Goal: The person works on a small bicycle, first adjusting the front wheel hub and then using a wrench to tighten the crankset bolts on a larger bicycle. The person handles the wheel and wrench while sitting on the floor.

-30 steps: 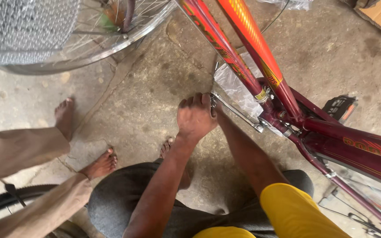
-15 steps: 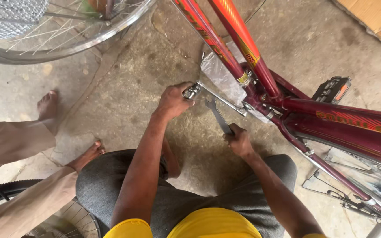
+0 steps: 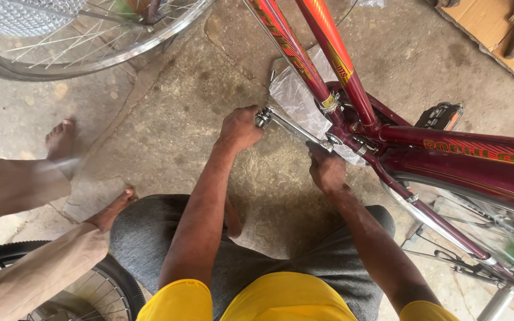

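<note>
Steel crank arm [image 3: 292, 126] | long axis upper-left to lower-right | left hand [image 3: 239, 128] grips outer end

A silver metal crank arm [image 3: 290, 126] slants out from the bottom bracket of a red bicycle frame [image 3: 352, 101]; its outer end apparently lacks a pedal.

Bystander's bare feet [image 3: 60, 139], cardboard [image 3: 501, 41]

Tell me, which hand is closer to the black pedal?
Right. The right hand grips near the crank hub, closer to the black pedal; the left hand holds the silver crank arm's far end.
</note>
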`<state>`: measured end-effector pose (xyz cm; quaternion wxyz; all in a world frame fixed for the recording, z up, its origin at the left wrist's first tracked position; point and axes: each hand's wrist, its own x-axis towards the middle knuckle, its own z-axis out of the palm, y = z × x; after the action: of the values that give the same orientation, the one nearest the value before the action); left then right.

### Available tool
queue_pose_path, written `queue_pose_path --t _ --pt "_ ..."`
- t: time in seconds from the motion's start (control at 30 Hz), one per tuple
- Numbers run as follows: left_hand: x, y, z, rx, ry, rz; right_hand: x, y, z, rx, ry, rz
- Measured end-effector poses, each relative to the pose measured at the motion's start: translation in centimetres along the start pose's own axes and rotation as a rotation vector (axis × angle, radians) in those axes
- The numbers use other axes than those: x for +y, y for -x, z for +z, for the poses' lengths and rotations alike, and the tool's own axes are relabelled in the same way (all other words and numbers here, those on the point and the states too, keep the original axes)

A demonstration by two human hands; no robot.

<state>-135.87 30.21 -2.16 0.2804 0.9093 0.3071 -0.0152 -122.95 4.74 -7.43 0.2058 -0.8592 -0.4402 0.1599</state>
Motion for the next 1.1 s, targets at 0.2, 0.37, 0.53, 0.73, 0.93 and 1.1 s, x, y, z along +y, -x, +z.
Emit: queue_pose_path --t 0.2,0.37,0.53,0.73,0.93,1.1 --pt "2.2 1.3 0.2 0.059 -0.174 -0.011 -0.9 1.0 0.0 0.235 -0.183 -0.119" --pt "1.2 1.5 -0.2 -0.031 -0.145 -0.006 -1.1 1.0 0.7 0.308 -0.197 -0.128" --pt "-0.6 0.6 -0.6 -0.029 0.385 -0.036 -0.5 2.0 0.3 0.282 -0.213 -0.12" --pt "0.3 -0.1 -0.8 -0.286 0.966 -0.279 -0.4 1.9 0.3 0.293 -0.205 -0.11" --pt "1.0 -0.7 1.8 -0.299 0.712 -0.249 -0.1 1.7 0.0 0.24 -0.07 -0.114" --pt "1.1 -1.2 3.2 -0.139 0.381 -0.152 1.4 3.7 -0.6 0.181 -0.107 -0.072"
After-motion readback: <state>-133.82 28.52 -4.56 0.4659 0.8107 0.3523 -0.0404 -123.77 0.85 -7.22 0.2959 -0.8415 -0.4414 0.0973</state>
